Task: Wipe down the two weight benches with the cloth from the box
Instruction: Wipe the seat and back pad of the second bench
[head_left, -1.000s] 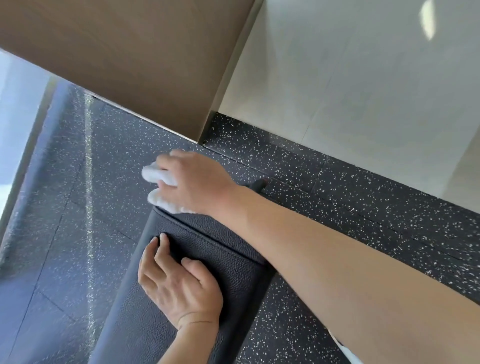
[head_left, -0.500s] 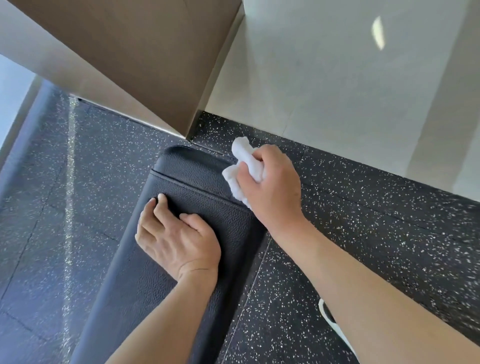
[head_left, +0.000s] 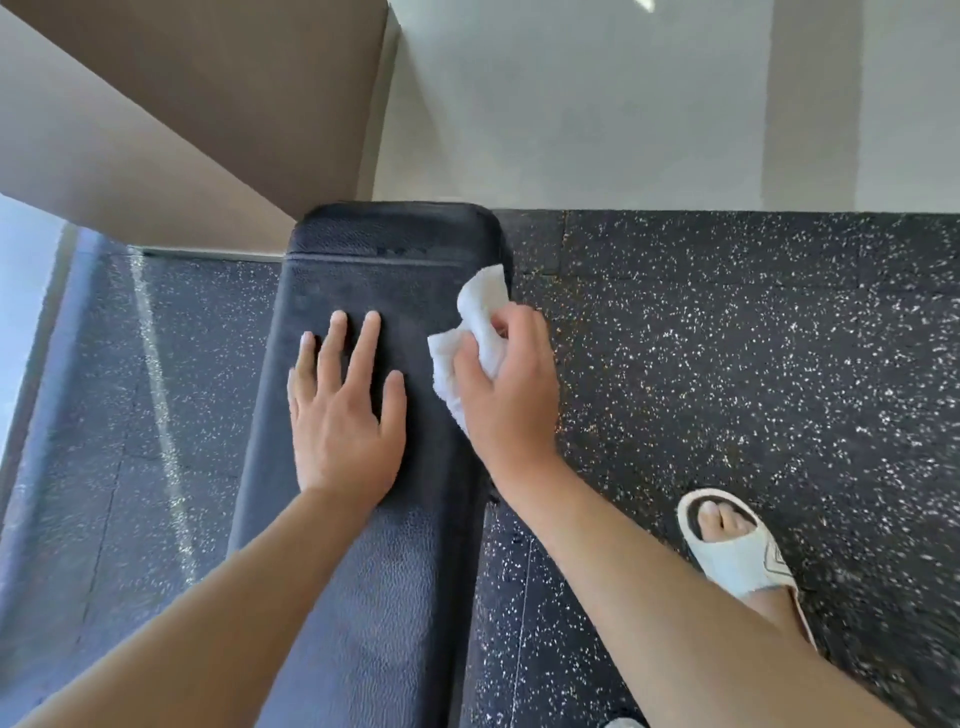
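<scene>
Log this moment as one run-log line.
step: wiping bench | left hand: flat on bench pad | right hand: holds white cloth at pad's right edge

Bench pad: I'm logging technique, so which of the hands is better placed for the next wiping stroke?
Probably the right hand: it grips the white cloth at the bench pad's right edge. The left hand lies flat on the pad, holding no cloth.

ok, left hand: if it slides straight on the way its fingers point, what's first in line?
Just more bench pad; the left hand lies flat on it, fingers toward the seam near the far end, then the pad's edge. The cloth sits off to the side.
</scene>
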